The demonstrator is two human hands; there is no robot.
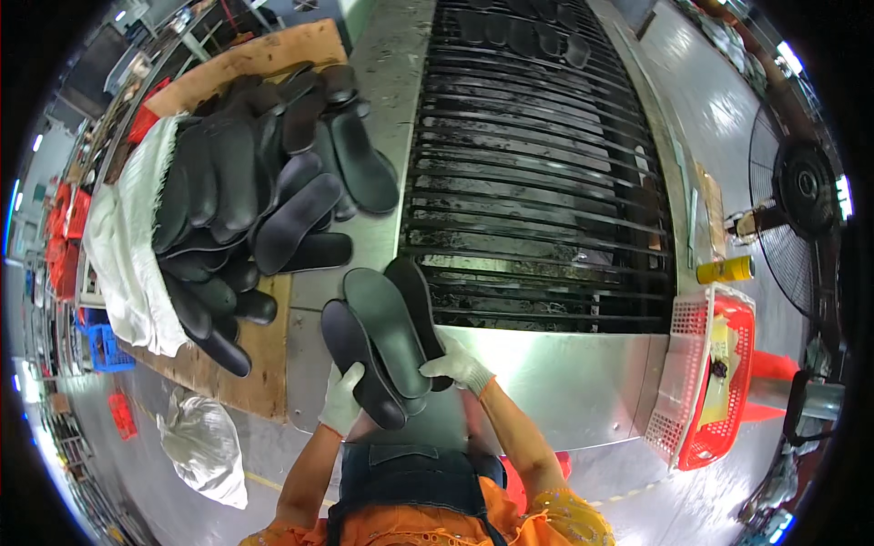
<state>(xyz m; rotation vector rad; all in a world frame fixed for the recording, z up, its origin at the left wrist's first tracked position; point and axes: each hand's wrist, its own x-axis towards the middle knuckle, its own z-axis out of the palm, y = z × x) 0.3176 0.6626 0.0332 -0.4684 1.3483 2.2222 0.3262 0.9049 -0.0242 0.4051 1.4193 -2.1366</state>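
A wide conveyor (pixel 537 173) of dark metal slats fills the upper middle of the view, framed by a steel table (pixel 564 382) whose flat sheet runs along its near edge and up its left side. A few dark soles (pixel 523 32) ride on the slats at the far end. To the left, a wooden board (pixel 259 55) carries a large heap of black shoe insoles (pixel 246 191), piled partly over a white cloth (pixel 123 246) that hangs off the board's left side. A white plastic sack (pixel 205 441) lies on the floor below the board. At the right stands a black fan (pixel 801 191), and beside the table's right end sits a red and white plastic basket (pixel 719 382) with a yellow can (pixel 726 269) just above it.

Near the table's front edge the person holds a fanned stack of three black insoles (pixel 387 337), toes pointing away toward the slats. The left hand (pixel 342 400), in a white glove, has its fingers closed around the heel of the leftmost insole. The right hand (pixel 458 367), also gloved, grips the heel end of the rightmost one from the side.
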